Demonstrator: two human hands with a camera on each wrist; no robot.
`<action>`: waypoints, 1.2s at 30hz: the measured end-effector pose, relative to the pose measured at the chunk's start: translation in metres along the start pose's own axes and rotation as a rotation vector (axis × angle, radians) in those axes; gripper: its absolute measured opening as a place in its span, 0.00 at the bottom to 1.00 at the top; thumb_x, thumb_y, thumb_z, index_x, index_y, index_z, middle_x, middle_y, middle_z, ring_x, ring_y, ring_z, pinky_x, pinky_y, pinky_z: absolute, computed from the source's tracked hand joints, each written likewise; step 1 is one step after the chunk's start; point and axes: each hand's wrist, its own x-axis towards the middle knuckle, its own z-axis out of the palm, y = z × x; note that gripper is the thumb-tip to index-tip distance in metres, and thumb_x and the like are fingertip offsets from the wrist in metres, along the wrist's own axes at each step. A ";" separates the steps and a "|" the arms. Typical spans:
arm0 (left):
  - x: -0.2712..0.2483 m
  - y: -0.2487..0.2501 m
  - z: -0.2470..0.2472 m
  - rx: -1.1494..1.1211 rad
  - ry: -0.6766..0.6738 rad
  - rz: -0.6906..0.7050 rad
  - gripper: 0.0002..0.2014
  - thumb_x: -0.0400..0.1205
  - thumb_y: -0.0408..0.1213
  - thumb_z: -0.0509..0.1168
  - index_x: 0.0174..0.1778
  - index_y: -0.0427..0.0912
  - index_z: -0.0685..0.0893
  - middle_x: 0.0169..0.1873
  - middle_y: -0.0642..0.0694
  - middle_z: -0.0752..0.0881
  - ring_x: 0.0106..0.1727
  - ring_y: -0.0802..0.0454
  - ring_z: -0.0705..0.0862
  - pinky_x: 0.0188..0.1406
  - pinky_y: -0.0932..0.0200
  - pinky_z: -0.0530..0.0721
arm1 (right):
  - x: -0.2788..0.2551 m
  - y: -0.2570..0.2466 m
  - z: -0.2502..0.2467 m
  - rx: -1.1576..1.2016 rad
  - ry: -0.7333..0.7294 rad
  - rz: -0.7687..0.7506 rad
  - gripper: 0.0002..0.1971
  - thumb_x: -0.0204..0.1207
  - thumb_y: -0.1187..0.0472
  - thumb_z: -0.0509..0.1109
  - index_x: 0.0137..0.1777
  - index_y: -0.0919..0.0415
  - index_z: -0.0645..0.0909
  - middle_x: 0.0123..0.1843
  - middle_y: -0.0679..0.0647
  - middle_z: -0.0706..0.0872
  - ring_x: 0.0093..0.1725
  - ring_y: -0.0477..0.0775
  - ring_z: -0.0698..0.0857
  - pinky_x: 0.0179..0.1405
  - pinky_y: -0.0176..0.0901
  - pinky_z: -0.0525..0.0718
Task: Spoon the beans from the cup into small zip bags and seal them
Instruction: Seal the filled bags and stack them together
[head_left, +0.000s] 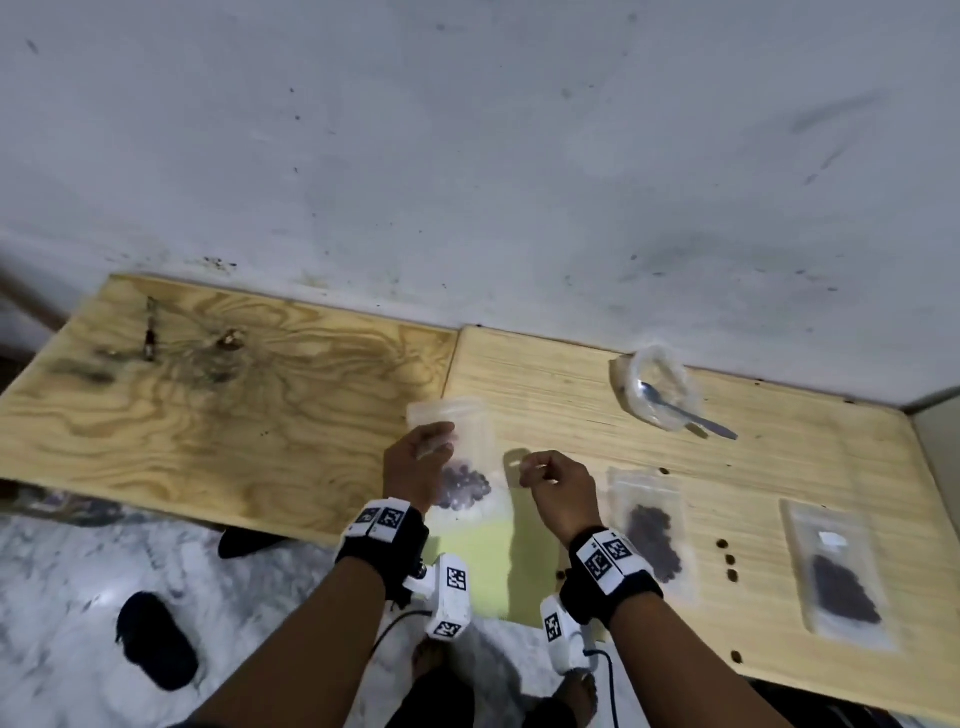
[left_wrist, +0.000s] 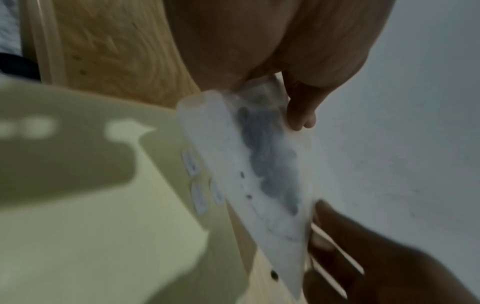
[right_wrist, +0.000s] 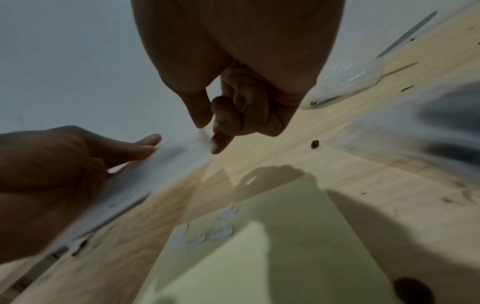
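My left hand (head_left: 434, 444) grips a clear zip bag (head_left: 470, 457) by its left side and holds it upright above the table; dark beans (head_left: 465, 486) sit in its lower part. In the left wrist view the bag (left_wrist: 259, 164) is blurred under my thumb. My right hand (head_left: 532, 470) hovers just right of the bag, its thumb and forefinger pinching a small white sticker (right_wrist: 205, 137). A clear plastic cup (head_left: 649, 382) lies on its side at the back right with a metal spoon (head_left: 693, 415) in it.
A yellow-green sheet (head_left: 483, 561) with a few white stickers (right_wrist: 221, 232) lies under my hands. Two filled bags (head_left: 652, 530) (head_left: 841, 571) lie flat to the right, with loose beans (head_left: 730, 561) between them. The wall (head_left: 467, 156) runs directly behind the wooden table (head_left: 208, 415).
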 end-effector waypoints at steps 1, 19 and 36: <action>0.008 0.000 -0.009 -0.018 0.015 -0.015 0.13 0.76 0.17 0.67 0.55 0.29 0.86 0.45 0.39 0.87 0.45 0.50 0.84 0.30 0.72 0.81 | 0.003 0.003 0.001 -0.043 0.006 0.024 0.06 0.78 0.63 0.68 0.45 0.57 0.87 0.46 0.52 0.91 0.48 0.54 0.88 0.50 0.43 0.83; 0.033 -0.019 -0.056 0.061 0.023 -0.008 0.16 0.73 0.17 0.67 0.52 0.38 0.87 0.44 0.48 0.87 0.48 0.46 0.83 0.42 0.58 0.84 | 0.010 0.007 0.047 -0.462 -0.090 0.126 0.08 0.75 0.49 0.72 0.52 0.45 0.83 0.46 0.45 0.81 0.46 0.52 0.80 0.47 0.41 0.77; 0.010 -0.009 -0.021 0.140 -0.084 0.048 0.15 0.78 0.20 0.64 0.51 0.42 0.88 0.44 0.55 0.87 0.27 0.61 0.79 0.26 0.68 0.76 | 0.005 -0.033 0.041 -0.046 -0.065 -0.086 0.08 0.76 0.55 0.76 0.40 0.58 0.85 0.38 0.45 0.87 0.43 0.51 0.86 0.47 0.44 0.82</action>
